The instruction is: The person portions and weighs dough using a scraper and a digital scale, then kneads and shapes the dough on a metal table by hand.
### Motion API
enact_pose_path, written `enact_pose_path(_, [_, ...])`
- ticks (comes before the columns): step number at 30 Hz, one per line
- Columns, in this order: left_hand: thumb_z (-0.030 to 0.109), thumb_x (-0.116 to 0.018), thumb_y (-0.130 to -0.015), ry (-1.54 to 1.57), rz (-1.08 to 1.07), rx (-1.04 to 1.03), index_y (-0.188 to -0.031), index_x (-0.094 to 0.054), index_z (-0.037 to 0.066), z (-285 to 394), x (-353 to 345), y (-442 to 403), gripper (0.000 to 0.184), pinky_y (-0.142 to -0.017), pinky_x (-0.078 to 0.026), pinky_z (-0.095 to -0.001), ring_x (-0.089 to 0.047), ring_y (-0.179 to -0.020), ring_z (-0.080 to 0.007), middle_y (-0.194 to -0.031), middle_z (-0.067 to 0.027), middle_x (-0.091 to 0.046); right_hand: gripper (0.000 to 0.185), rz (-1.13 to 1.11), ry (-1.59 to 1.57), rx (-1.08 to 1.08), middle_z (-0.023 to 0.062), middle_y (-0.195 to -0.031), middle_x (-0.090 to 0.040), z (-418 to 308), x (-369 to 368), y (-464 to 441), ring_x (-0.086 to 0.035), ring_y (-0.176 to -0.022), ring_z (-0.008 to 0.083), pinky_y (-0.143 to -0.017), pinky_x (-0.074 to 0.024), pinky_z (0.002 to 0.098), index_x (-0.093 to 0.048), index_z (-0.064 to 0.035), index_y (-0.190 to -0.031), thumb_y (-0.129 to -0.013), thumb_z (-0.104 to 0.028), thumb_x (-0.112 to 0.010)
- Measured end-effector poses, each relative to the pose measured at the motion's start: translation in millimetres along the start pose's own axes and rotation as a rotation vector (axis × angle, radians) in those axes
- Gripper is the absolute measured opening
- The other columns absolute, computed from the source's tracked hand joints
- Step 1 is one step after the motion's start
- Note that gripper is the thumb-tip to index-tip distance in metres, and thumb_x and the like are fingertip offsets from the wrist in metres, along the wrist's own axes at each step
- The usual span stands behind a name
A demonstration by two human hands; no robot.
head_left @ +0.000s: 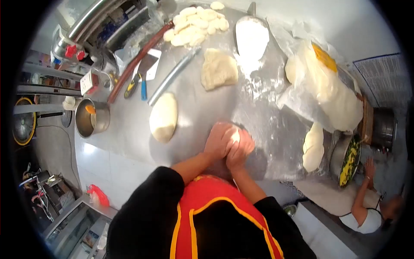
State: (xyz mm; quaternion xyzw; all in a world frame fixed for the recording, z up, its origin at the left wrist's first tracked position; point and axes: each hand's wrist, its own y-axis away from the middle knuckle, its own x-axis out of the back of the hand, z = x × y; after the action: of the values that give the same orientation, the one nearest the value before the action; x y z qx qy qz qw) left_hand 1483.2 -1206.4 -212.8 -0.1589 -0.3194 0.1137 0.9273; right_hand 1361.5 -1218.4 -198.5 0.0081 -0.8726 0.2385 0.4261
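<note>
My left hand [219, 140] and my right hand [241, 146] are pressed together over the near part of the metal worktop [194, 146]. Their fingers are closed, and a bright pale patch shows between them; whether it is dough or light I cannot tell. To the left of my hands lies a smooth oval loaf of dough [164, 117]. Farther off is a flat, squarish slab of dough [219, 69]. A heap of small dough pieces [196, 23] sits at the far end. Toward the right edge is a long, twisted-looking piece of dough [313, 147].
Left: a metal pot [100, 115], a metal tube [174, 75], a reddish-brown stick [138, 62] and blue-handled tool [144, 88]. Far side: a scoop of flour [252, 39]. Right: a large plastic-wrapped mass [330, 90], a pan of green-yellow filling [348, 162], and another person [364, 211].
</note>
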Motion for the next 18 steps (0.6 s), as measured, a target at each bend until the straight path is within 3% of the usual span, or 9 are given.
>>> enact_pose_path(1, [0.02, -0.06, -0.082, -0.026, 0.025, -0.075, -0.108, -0.057, 0.006, -4.9, 3.0, -5.5, 0.03, -0.086, -0.038, -0.0487, -0.051, -0.103, -0.0351, -0.112, -0.0167, -0.054, 0.034, 0.041, 0.055, 0.087, 0.017, -0.116, -0.056, 1.1, -9.1, -4.2, -0.051, -0.107, 0.0365, -0.096, -0.0321, 0.0479, -0.055, -0.0041, -0.117, -0.091, -0.023, -0.045])
enact_pose_path(7, [0.021, -0.057, -0.083, -0.196, -0.004, 0.128, -0.105, -0.058, 0.008, -15.0, -19.1, -62.4, 0.026, -0.088, -0.038, -0.044, -0.053, -0.1, -0.0279, -0.105, -0.0087, -0.057, 0.031, -0.011, 0.062, -0.097, 0.016, -0.109, -0.06, 29.1, -39.5, -58.5, -0.052, -0.102, 0.0368, -0.09, -0.0358, 0.0465, -0.059, -0.0045, -0.107, -0.092, -0.027, -0.043])
enact_pose_path(11, [0.022, -0.053, -0.087, -0.338, -0.039, 0.204, -0.098, -0.06, 0.01, -20.3, -33.8, -95.8, 0.017, -0.085, -0.039, -0.0438, -0.053, -0.095, -0.0276, -0.098, -0.0069, -0.059, 0.031, -0.005, 0.128, -0.133, 0.016, -0.106, -0.06, 40.7, -44.8, -91.6, -0.053, -0.098, 0.0377, -0.087, -0.0375, 0.0462, -0.059, -0.0042, -0.102, -0.096, -0.025, -0.037])
enact_pose_path(13, [0.021, -0.051, -0.087, -0.343, 0.054, 0.158, -0.097, -0.061, 0.011, -26.5, -39.6, -107.2, 0.017, -0.079, -0.041, -0.0459, -0.054, -0.091, -0.0296, -0.096, -0.0082, -0.061, 0.03, -0.056, 0.147, -0.207, 0.0135, -0.112, -0.06, 44.6, -46.8, -104.0, -0.054, -0.102, 0.0365, -0.091, -0.0374, 0.047, -0.06, -0.0071, -0.107, -0.095, -0.026, -0.041])
enact_pose_path(14, [0.022, -0.051, -0.089, -0.343, -0.023, 0.154, -0.096, -0.061, 0.01, -28.2, -40.1, -108.2, 0.017, -0.081, -0.04, -0.0461, -0.054, -0.093, -0.0297, -0.097, -0.0085, -0.06, 0.03, -0.082, 0.157, -0.242, 0.0122, -0.115, -0.061, 47.4, -45.5, -107.4, -0.054, -0.105, 0.0359, -0.094, -0.0373, 0.0474, -0.061, -0.0085, -0.11, -0.094, -0.026, -0.043])
enact_pose_path(16, [0.023, -0.051, -0.091, -0.343, -0.177, 0.148, -0.094, -0.061, 0.008, -32.8, -38.6, -108.7, 0.019, -0.085, -0.039, -0.0464, -0.053, -0.098, -0.0298, -0.099, -0.0092, -0.06, 0.029, -0.296, -0.252, -0.411, 0.013, -0.117, -0.06, 59.6, -36.0, -106.1, -0.052, -0.11, 0.0361, -0.097, -0.0362, 0.0467, -0.06, -0.0086, -0.113, -0.093, -0.026, -0.047])
enact_pose_path(17, [0.024, -0.05, -0.091, -0.167, -0.226, 0.08, -0.097, -0.061, 0.007, -36.9, -33.4, -100.8, 0.02, -0.085, -0.04, -0.0465, -0.053, -0.099, -0.0313, -0.101, -0.0106, -0.06, 0.03, -0.409, -0.457, -0.491, 0.0134, -0.118, -0.059, 52.7, -23.5, -107.9, -0.051, -0.113, 0.0362, -0.098, -0.0356, 0.0464, -0.06, -0.0087, -0.114, -0.093, -0.026, -0.049])
enact_pose_path(18, [0.024, -0.049, -0.092, 0.009, -0.274, 0.01, -0.1, -0.06, 0.006, -42.7, -22.9, -86.2, 0.022, -0.086, -0.04, -0.0466, -0.053, -0.1, -0.0328, -0.103, -0.012, -0.06, 0.034, -0.5, -0.508, -0.377, 0.0147, -0.12, -0.058, 46.3, 0.4, -99.2, -0.05, -0.115, 0.0363, -0.099, -0.0364, 0.045, -0.058, -0.0079, -0.118, -0.089, -0.026, -0.056])
